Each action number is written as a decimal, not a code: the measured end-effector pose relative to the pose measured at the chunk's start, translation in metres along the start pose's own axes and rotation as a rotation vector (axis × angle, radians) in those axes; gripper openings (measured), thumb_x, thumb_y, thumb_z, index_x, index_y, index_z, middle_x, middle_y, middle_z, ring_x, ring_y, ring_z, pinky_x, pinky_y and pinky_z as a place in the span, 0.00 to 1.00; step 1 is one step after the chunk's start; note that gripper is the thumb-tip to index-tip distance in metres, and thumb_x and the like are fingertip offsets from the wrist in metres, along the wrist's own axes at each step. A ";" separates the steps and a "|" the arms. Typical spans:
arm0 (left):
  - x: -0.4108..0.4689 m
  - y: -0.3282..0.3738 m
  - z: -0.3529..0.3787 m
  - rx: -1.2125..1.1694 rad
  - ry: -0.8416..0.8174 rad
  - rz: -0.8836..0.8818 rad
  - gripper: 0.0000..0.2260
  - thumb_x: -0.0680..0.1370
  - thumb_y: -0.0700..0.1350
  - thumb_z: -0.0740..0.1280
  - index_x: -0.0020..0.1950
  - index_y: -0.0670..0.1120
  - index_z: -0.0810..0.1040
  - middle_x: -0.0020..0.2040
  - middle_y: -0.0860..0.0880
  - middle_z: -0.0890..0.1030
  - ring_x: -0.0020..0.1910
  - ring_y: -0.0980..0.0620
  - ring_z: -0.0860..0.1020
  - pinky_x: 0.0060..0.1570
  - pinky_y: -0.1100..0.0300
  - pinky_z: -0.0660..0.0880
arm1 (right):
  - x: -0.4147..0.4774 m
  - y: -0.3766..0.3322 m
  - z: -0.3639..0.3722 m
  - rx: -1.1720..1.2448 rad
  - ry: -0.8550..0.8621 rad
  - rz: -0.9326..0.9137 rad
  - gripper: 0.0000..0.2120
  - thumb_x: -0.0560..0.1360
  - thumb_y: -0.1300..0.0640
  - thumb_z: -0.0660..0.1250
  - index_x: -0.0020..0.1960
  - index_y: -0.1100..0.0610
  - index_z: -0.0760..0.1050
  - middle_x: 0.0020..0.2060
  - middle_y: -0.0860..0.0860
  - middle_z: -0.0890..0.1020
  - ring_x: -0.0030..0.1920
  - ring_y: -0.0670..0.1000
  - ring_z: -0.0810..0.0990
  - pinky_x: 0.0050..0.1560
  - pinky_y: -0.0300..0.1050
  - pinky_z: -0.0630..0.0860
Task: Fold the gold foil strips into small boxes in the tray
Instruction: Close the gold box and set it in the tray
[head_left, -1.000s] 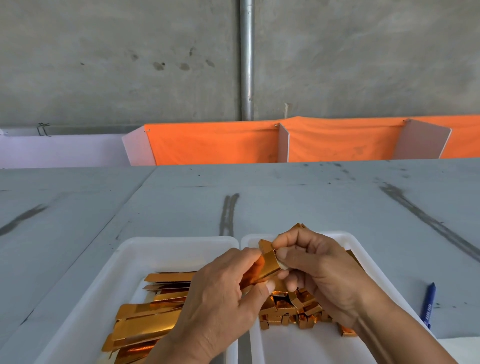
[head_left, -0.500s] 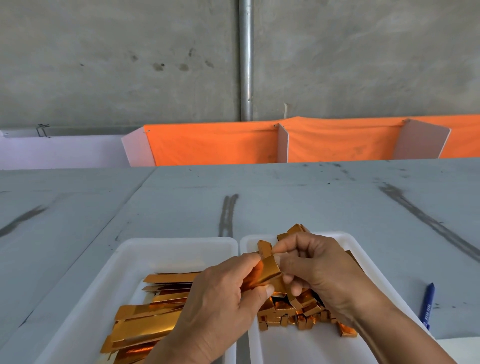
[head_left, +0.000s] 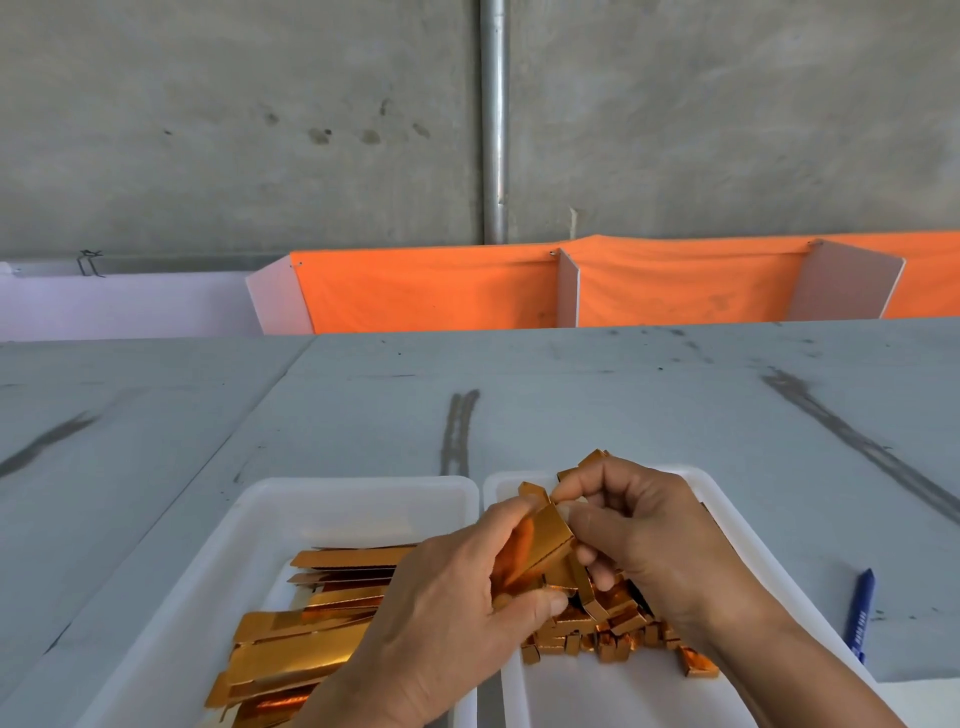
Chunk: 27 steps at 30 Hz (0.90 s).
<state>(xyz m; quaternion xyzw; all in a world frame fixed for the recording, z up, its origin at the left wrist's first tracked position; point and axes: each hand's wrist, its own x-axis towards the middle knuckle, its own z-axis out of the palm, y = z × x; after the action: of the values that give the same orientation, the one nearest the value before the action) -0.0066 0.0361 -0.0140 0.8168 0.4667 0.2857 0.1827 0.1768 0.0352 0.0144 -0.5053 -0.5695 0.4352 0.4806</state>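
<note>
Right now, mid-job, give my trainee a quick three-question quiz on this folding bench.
1. True or false: the flat gold foil strips lie in the left white tray.
2. On the table, right of the right white tray, lies: A scissors, B a blue pen, C tape.
3. What do the left hand and right hand both grip?
Key: 1 true; 2 B; 3 one part-folded gold foil strip.
</note>
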 end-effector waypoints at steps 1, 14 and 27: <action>0.000 0.000 0.001 0.021 0.005 -0.002 0.28 0.71 0.69 0.63 0.68 0.70 0.56 0.44 0.64 0.75 0.40 0.64 0.76 0.38 0.74 0.71 | 0.000 0.000 0.001 -0.026 0.011 -0.015 0.06 0.77 0.63 0.69 0.44 0.54 0.83 0.27 0.52 0.79 0.24 0.49 0.73 0.28 0.39 0.74; 0.005 0.004 0.006 0.402 0.058 0.121 0.30 0.68 0.72 0.35 0.61 0.59 0.60 0.45 0.61 0.67 0.40 0.60 0.69 0.36 0.73 0.61 | -0.001 0.005 0.007 -0.089 0.115 -0.051 0.08 0.76 0.63 0.70 0.50 0.51 0.76 0.33 0.52 0.83 0.27 0.48 0.77 0.29 0.39 0.74; 0.005 0.000 0.012 0.387 0.127 0.086 0.29 0.69 0.71 0.33 0.62 0.60 0.55 0.46 0.61 0.67 0.43 0.59 0.74 0.39 0.71 0.66 | 0.000 -0.001 0.003 0.507 -0.006 0.151 0.15 0.82 0.59 0.60 0.46 0.63 0.84 0.32 0.61 0.79 0.26 0.52 0.75 0.29 0.40 0.76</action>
<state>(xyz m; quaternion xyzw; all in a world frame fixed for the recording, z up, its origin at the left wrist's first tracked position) 0.0031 0.0405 -0.0220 0.8362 0.4880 0.2495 -0.0197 0.1741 0.0350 0.0153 -0.4085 -0.4047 0.6000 0.5563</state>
